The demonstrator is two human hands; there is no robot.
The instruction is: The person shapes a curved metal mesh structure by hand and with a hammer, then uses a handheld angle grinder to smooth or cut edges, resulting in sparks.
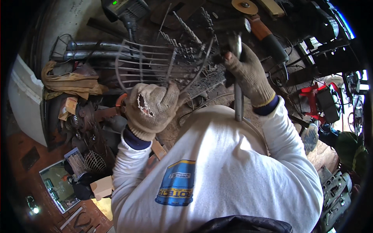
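Note:
My left hand (153, 106) wears a knitted work glove with a torn hole on its back. Its fingers are curled at the near edge of a round-framed metal wire grille (145, 64), whose parallel bars extend over the workbench. In my right hand (248, 72), also gloved, is a hammer (238, 101) with a long metal handle. The hammer's head is up at the far end, right of the grille, and the handle's lower end comes down to my shirt. A fingertip shows bare through the right glove. Slight blur covers the grille and the right fingers.
Several drill bits (188, 29) stand behind the grille. An orange-and-black angle grinder (266, 37) lies at the far right. Metal tubes (91, 54) and a tan cloth (72, 83) are on the left. A dark device (126, 13) with a green display stands at the back.

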